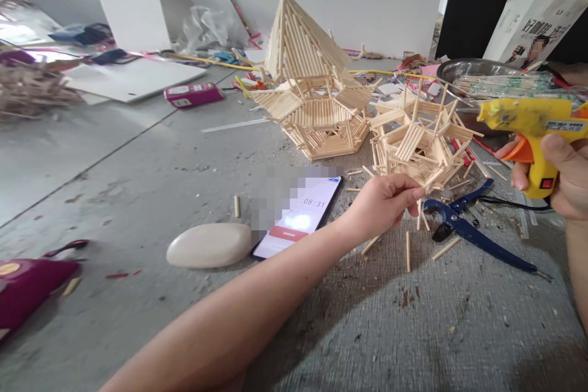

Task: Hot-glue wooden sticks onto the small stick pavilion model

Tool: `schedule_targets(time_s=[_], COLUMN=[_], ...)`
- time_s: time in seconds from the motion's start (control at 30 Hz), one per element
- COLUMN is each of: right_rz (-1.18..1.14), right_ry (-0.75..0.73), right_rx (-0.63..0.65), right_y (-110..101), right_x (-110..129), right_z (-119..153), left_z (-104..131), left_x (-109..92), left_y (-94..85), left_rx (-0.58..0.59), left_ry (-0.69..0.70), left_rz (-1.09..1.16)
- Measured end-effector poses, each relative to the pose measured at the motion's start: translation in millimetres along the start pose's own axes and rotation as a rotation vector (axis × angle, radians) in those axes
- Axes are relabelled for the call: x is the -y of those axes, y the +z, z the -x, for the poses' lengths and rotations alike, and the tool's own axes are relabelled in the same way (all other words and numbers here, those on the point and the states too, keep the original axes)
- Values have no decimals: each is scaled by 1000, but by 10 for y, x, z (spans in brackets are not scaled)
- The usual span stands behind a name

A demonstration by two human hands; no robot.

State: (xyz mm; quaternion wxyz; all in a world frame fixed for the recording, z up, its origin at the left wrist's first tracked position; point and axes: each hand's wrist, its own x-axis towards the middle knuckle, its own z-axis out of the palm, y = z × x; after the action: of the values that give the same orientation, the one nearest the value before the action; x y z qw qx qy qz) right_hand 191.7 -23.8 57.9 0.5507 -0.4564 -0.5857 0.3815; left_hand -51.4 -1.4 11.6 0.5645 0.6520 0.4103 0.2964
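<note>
My left hand (390, 201) pinches a small wooden stick (419, 206) at the front edge of a small stick structure (416, 141). On the right, my right hand (558, 165) is wrapped round a yellow glue gun (533, 125) with an orange trigger, its nozzle pointing left above the floor. Behind and to the left of the small structure stands a larger pavilion-like stick model (321, 110). A pair of blue-handled cutters (487, 239) lies just right of my left hand, with short loose sticks (408, 251) around it.
A lit phone (294, 220) lies left of my left forearm, beside a pale oval object (209, 246). Farther back are a pointed stick roof (303, 43), a purple box (193, 95), a white board (133, 76) and a metal bowl (478, 67) with packaged sticks. A purple item (32, 285) sits at lower left.
</note>
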Motion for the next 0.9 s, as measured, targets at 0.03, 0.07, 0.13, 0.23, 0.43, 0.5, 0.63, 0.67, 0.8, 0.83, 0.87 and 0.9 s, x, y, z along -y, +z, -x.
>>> schedule_targets(time_s=[0.03,0.07,0.13,0.23,0.43,0.5,0.63,0.67,0.8,0.83,0.87,0.9], right_rz=[21,45,95,142,168,152,127,127,122,120,119,119], right_ry=[-3,-2,11,40,108,123,138,145,164,167,168,167], right_rx=[8,19,53,92,139,122,99,103,118,116,111,108], right_y=[-16,-30,-51,-62,-28,-5,38,45,67,72,76,80], right_x=[-1,0,6,11,-3,-7,-13,-13,-2,2,6,8], right_z=[3,7,13,22,33,34,32,33,37,38,39,39], left_z=[-1,-1,-5,-21,-60,-61,-53,-51,-46,-46,-46,-47], left_x=[0,1,6,19,60,73,79,76,64,61,60,58], left_y=[4,9,22,40,33,30,38,41,50,51,51,50], left_rx=[-29,-59,-104,-129,-81,-75,-73,-77,-86,-83,-80,-75], left_ry=[-16,-27,-39,-47,-44,-50,-62,-63,-58,-53,-49,-45], left_rz=[29,53,97,194,353,357,346,338,299,289,280,272])
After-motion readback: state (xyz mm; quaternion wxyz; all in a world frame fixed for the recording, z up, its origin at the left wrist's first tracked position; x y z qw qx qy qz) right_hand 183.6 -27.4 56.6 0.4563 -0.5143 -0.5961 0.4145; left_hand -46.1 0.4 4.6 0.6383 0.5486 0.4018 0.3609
